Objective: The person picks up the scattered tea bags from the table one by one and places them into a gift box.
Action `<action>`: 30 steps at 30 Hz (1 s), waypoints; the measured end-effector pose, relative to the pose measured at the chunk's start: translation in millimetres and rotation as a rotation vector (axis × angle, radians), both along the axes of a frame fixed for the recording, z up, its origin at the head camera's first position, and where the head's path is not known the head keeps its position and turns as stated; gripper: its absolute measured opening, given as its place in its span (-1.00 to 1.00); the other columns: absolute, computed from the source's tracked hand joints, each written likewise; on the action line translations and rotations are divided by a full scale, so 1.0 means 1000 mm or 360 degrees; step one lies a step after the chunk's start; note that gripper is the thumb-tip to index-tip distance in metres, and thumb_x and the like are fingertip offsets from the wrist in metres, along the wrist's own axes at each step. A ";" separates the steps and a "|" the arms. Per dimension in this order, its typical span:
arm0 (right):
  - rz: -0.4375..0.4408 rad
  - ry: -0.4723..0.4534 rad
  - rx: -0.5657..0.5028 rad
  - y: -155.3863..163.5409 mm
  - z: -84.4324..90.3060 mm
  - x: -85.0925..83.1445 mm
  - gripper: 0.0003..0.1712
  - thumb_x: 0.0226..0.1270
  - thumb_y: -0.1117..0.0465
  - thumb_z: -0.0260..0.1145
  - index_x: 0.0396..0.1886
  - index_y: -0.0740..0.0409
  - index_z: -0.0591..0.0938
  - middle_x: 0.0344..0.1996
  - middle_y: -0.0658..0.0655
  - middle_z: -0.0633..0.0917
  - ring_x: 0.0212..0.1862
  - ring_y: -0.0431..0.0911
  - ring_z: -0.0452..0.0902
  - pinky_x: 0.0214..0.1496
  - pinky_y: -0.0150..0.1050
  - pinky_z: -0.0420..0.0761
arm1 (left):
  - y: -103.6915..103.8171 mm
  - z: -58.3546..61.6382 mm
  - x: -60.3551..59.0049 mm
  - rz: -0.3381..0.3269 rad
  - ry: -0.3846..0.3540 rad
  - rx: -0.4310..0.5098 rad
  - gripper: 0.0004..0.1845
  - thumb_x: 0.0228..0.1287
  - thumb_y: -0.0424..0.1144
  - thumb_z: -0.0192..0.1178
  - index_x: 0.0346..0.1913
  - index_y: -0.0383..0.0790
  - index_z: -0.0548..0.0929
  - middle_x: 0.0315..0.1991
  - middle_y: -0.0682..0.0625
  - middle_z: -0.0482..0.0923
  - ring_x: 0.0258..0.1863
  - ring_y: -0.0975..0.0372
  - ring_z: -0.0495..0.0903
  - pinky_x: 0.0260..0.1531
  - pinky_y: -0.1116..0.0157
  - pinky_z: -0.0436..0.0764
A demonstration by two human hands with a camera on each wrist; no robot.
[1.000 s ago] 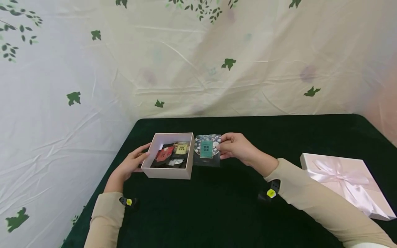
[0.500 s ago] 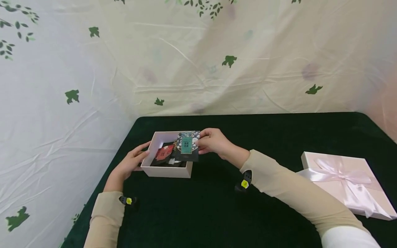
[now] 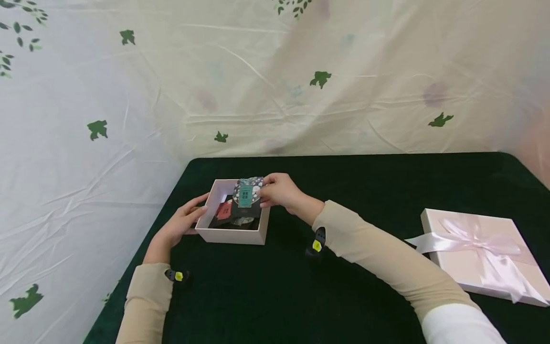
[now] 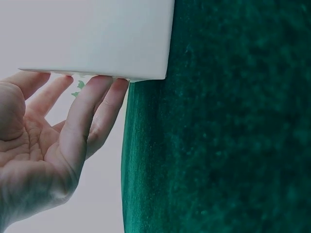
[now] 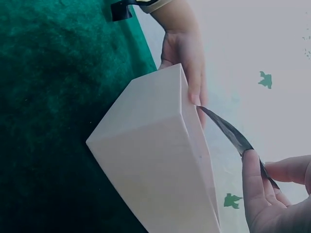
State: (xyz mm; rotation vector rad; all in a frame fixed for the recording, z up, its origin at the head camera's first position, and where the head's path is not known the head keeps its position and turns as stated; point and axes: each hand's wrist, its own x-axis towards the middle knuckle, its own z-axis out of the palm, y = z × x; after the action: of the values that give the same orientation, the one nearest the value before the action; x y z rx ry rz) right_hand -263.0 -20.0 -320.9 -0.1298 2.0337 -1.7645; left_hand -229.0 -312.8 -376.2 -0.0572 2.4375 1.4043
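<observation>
A pale pink open box (image 3: 232, 236) stands on the dark green cloth, with a red-labelled sachet (image 3: 224, 210) and other dark sachets inside. My left hand (image 3: 182, 220) touches its left wall; in the left wrist view the fingertips rest against that wall, the fingers nearly straight. My right hand (image 3: 283, 193) pinches a dark, flower-printed sachet (image 3: 246, 196) with a teal label by its right edge, over the right part of the box. Seen from the right wrist, this sachet (image 5: 228, 130) bends slightly between thumb and fingers, above the open top.
A pale pink lid (image 3: 455, 267) with a satin ribbon bow (image 3: 477, 243) lies at the right of the table (image 3: 343, 306), near the right forearm. Behind the table hangs a pale leaf-printed cloth (image 3: 258, 95).
The right hand has carried the teal-labelled sachet leftward, from beside the box to over it, covering the yellow-labelled sachet. The left hand has stayed at the box's left wall.
</observation>
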 end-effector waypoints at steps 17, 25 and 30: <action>0.0039 -0.0172 -0.0067 -0.025 -0.012 -0.009 -0.69 0.31 0.41 0.22 0.04 0.38 0.50 -0.15 0.28 0.63 -0.37 -0.13 0.61 -0.26 -0.29 0.69 | 0.000 -0.002 0.000 -0.0001 0.0011 0.0025 -0.32 0.42 0.13 -0.06 0.50 0.14 0.01 0.39 -0.32 0.16 0.29 -0.21 0.24 0.09 -0.20 0.44; 0.0202 -0.0180 0.0005 -0.012 -0.016 -0.010 -0.66 0.33 0.40 0.18 0.08 0.44 0.51 -0.11 0.36 0.67 -0.38 -0.14 0.65 -0.21 -0.28 0.69 | 0.000 -0.001 0.001 -0.0006 0.0012 0.0035 -0.32 0.42 0.13 -0.06 0.50 0.13 0.01 0.38 -0.32 0.17 0.30 -0.21 0.24 0.10 -0.20 0.43; 0.0218 -0.0141 0.0037 -0.005 -0.015 -0.010 -0.62 0.32 0.38 0.21 0.12 0.43 0.49 -0.16 0.32 0.68 -0.39 -0.16 0.65 -0.19 -0.26 0.69 | 0.001 0.001 0.002 -0.0005 0.0023 0.0027 -0.33 0.42 0.12 -0.07 0.50 0.13 0.01 0.36 -0.33 0.20 0.28 -0.21 0.26 0.10 -0.20 0.43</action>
State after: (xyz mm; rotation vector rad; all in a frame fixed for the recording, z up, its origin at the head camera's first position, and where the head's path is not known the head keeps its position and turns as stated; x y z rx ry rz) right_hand -273.2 -24.5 -335.7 -0.1764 1.9341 -1.6337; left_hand -227.2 -312.3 -375.4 -0.0394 2.4362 1.4287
